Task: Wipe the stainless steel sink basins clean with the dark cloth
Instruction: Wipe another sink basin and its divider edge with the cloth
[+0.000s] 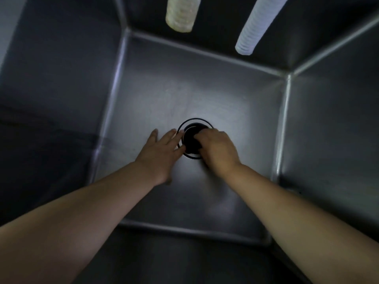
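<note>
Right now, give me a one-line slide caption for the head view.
Both hands at the basin drain: left hand flat, right hand curled over it.

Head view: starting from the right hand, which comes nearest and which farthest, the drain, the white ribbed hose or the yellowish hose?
From the right hand:
1. Drain, under its fingertips, mid-floor of the basin.
2. White ribbed hose, hanging at upper right.
3. Yellowish hose, hanging at top centre, a little farther.

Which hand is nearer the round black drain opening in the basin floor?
Right. The right hand sits curled over the round black drain opening, fingers at its edge; the left hand lies flat beside it, fingertips touching its outer ring.
</note>
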